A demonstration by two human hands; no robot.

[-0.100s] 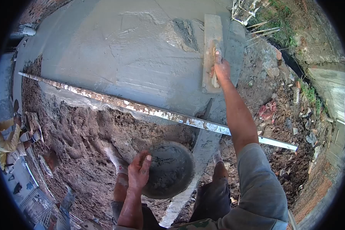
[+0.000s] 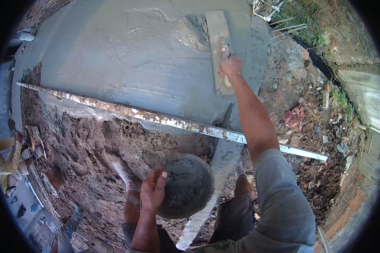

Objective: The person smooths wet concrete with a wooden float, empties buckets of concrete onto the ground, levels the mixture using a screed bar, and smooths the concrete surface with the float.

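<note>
My right hand (image 2: 232,66) is wrapped round the handle of a long wooden float (image 2: 219,42), which lies on the wet grey concrete (image 2: 84,46) beside a rough raised patch of mix. Lower down, my left hand (image 2: 153,187) is at the left rim of a round, dark pan (image 2: 188,183) holding wet mortar. Its fingers are curled and the thumb points up; whether it grips the rim or anything else cannot be made out. A long straight metal bar (image 2: 173,122) lies across the slab's near edge, between the float and the pan.
Uneven brown soil (image 2: 88,152) stretches under and left of my legs. A person in a yellow top (image 2: 7,162) is at the far left. Rubble and a red scrap (image 2: 294,116) lie on the right, near a ditch. Thin sticks (image 2: 289,29) jut out at the upper right.
My right hand and the float have moved left across the concrete, and the float's top now tilts further left. My left hand has stayed by the pan.
</note>
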